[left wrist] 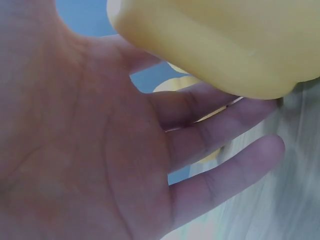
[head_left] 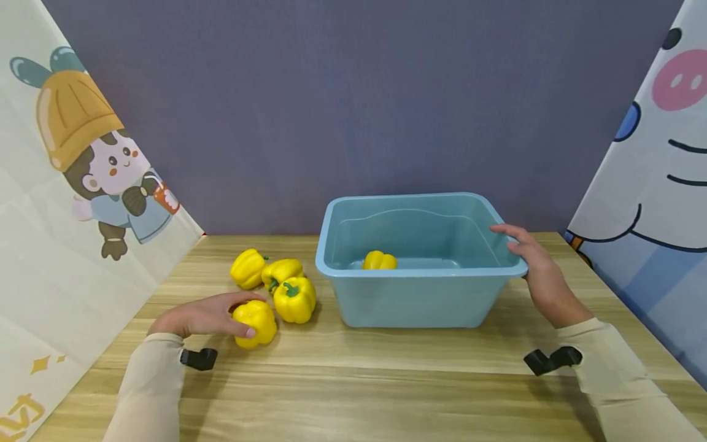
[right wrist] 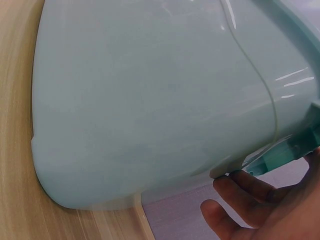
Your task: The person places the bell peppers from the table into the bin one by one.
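Observation:
My left hand (head_left: 212, 316) holds a yellow bell pepper (head_left: 259, 324) at the table's left, thumb on its near side and fingers around the far side. In the left wrist view that pepper (left wrist: 225, 45) lies against the fingers, away from the palm. Three more yellow peppers, one of them upright (head_left: 295, 301), sit just beyond it. With its fingers curled over the right rim, my right hand (head_left: 544, 276) grips a light blue plastic bin (head_left: 411, 301). Inside the bin lies another yellow pepper (head_left: 379, 260), its lower part hidden by the front wall.
Everything stands on a wood-grain table (head_left: 353, 380). A grey-purple panel (head_left: 353, 104) rises behind the bin. White sheets with cartoon prints (head_left: 105, 141) border the table on the left and right.

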The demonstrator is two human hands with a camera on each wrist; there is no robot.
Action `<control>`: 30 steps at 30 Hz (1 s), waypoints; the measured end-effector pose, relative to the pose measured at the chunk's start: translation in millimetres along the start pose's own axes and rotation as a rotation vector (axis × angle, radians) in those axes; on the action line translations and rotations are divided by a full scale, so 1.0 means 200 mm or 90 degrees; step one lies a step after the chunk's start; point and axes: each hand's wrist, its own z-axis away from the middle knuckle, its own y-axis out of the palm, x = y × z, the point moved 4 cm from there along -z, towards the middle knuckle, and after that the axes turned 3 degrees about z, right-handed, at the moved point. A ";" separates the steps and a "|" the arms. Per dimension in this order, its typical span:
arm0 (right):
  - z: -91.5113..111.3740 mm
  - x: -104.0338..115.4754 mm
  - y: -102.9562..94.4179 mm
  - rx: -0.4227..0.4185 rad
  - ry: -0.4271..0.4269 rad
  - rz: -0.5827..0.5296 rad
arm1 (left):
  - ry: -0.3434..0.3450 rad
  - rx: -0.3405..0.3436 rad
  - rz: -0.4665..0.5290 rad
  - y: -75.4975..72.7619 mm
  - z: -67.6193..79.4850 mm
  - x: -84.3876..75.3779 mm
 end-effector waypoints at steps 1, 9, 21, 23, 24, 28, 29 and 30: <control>0.00 0.00 0.00 0.000 -0.001 0.001 | -0.001 -0.002 0.001 0.00 0.00 0.00; -0.01 -0.01 0.01 0.003 -0.001 -0.024 | 0.002 -0.027 0.013 -0.01 -0.01 0.03; -0.01 -0.01 0.01 -0.001 0.002 -0.023 | -0.010 -0.034 0.063 -0.01 -0.01 0.04; -0.01 -0.01 0.01 0.001 -0.004 -0.017 | -0.009 -0.034 0.064 -0.01 -0.01 0.04; -0.01 -0.01 0.01 0.001 -0.005 -0.013 | -0.009 -0.034 0.065 -0.01 -0.02 0.04; 0.00 -0.01 0.00 0.001 -0.007 -0.007 | 0.000 -0.033 0.063 0.00 -0.02 0.04; 0.00 -0.01 0.00 -0.001 -0.004 -0.005 | 0.003 -0.034 0.062 0.00 -0.02 0.04; 0.00 -0.01 0.00 -0.001 -0.001 -0.004 | 0.006 -0.034 0.060 0.00 -0.02 0.04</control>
